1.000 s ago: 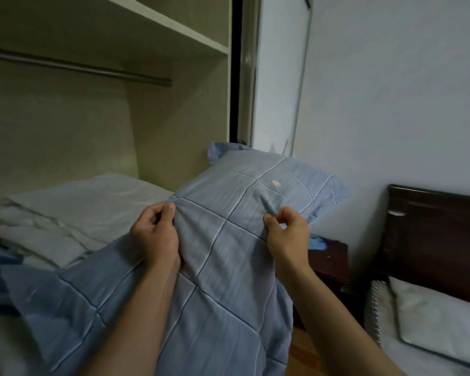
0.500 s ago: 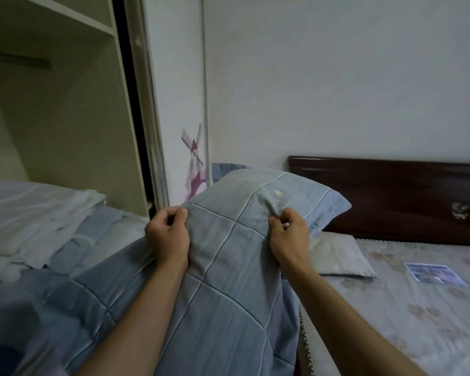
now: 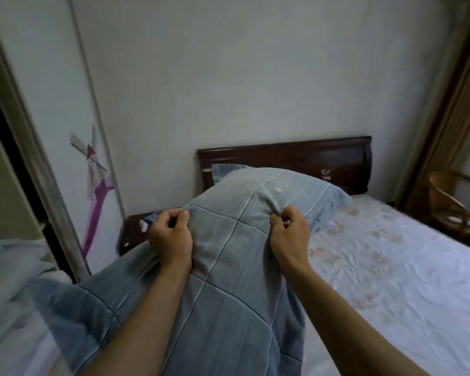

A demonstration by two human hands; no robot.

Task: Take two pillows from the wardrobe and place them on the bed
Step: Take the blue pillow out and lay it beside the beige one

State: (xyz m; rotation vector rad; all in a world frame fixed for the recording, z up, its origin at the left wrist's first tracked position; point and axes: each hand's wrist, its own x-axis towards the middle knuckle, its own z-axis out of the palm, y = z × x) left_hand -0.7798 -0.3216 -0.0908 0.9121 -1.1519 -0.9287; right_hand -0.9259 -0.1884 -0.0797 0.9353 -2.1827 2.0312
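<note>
A blue pillow is held up in front of the body — soft, faded blue fabric crossed by pale stitched lines in a wide grid, with a small light mark near its far end. Its long axis runs away from the camera, the far end raised and aimed at the dark wooden headboard, the near end drooping below the forearms. The cloth is pinched by the left hand at the left edge, fingers curled tight into a fold. On the other side, a bunched ridge of the cover is gripped by the right hand, thumb and fingers closed on it. The pillow is carried over the left edge of the bed, whose pale floral sheet is seen to the right. The wardrobe opening is glimpsed at far left — its sliding door bears a windmill picture.
</note>
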